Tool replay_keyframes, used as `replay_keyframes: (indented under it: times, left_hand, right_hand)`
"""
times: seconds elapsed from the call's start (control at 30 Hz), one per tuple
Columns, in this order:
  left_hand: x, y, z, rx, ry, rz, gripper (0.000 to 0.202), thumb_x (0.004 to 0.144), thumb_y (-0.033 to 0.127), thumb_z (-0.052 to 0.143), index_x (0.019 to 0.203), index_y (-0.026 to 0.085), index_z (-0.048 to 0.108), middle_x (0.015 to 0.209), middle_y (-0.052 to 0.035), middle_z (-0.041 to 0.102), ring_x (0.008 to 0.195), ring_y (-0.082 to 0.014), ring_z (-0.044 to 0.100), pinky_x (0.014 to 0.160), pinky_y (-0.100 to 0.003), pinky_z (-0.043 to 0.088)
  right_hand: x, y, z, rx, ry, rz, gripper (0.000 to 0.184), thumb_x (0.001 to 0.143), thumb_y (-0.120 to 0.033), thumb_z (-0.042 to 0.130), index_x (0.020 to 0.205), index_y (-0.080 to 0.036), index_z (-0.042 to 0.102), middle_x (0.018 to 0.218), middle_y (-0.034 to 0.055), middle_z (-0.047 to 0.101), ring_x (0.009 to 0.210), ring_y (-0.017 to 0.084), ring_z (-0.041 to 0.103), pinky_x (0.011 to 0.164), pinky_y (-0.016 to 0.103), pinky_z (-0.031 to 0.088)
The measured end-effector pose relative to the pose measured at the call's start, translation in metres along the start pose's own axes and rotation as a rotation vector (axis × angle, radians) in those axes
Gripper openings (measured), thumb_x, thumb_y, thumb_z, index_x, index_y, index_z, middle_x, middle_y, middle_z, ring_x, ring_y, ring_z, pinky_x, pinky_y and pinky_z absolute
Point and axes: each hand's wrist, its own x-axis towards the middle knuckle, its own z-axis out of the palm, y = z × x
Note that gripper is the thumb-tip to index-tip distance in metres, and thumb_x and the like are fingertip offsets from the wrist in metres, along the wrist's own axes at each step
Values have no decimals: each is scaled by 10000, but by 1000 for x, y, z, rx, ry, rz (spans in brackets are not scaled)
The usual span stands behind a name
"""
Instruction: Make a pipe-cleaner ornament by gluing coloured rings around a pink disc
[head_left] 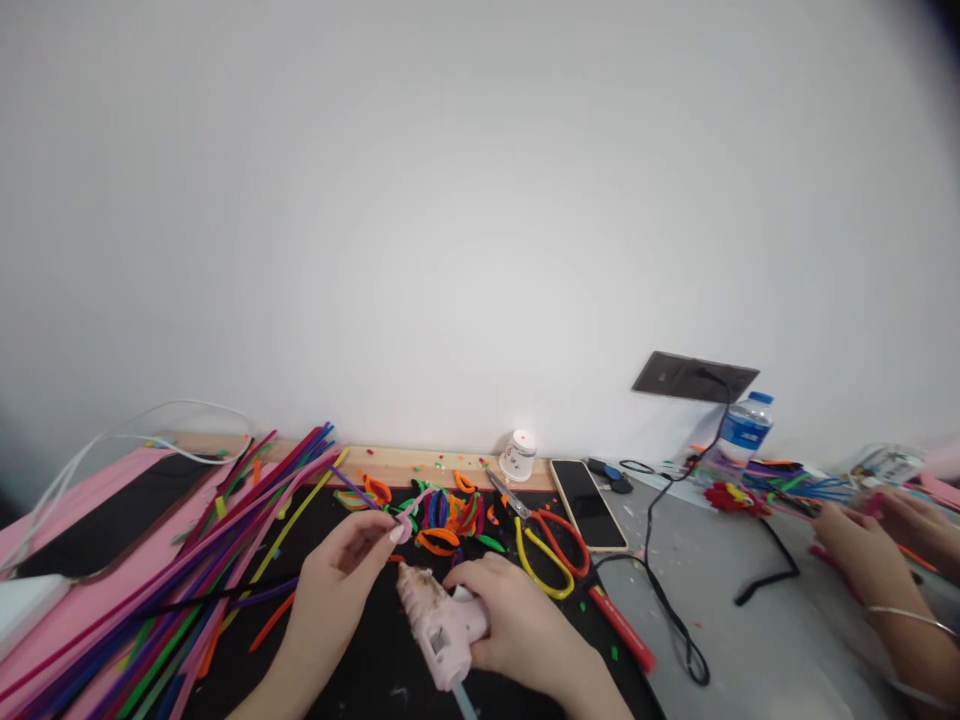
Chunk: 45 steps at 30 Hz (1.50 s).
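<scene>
My left hand pinches a small pink pipe cleaner piece between thumb and fingertips; a purple pipe cleaner sticks out up and left from the same grip. My right hand is wrapped around the handle of a pale pink hot glue gun. Its stained nozzle points up and left, just below the pink piece, and a glue stick comes out of its rear end. Beyond both hands lies a pile of bent, multicoloured pipe cleaner pieces on the black mat.
Long pipe cleaners lie bundled at left, near a dark phone. Scissors, a white-edged phone, a paper cup, a red tube-like tool and a black cable sit rightward. Another person's hands work at far right by a bottle.
</scene>
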Motion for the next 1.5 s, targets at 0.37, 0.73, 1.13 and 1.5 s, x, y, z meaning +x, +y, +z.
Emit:
replay_keyframes:
  times: [0.37,0.73,1.13,1.5]
  left_hand:
    - [-4,-6,-2,63,-214,18,54,693,229,711,689,205,662,697,3,689,696,-178,653,661,-245,522]
    - [-15,-6,2,128,-483,-37,49,715,164,650,676,191,636,692,-1,636,624,-158,603,579,-239,469]
    - [-14,-2,6,48,-407,-117,70,690,212,711,756,193,699,691,-8,703,688,-182,662,639,-246,512]
    - [-11,1,6,32,-380,-138,81,695,259,724,711,180,717,654,-17,717,624,-171,648,606,-241,510]
  right_hand:
    - [-1,-5,-5,222,337,13,344,718,-46,664,1025,-198,627,895,29,612,813,180,567,739,269,454]
    - [2,-4,-1,317,578,-80,154,795,-68,591,775,-178,697,743,33,705,695,163,653,654,231,474]
    - [2,-6,4,207,594,-75,143,819,-84,570,739,-168,654,707,36,692,660,159,652,621,224,470]
    - [4,-8,17,97,711,-249,149,867,-64,541,827,-169,638,731,52,659,674,162,628,631,246,501]
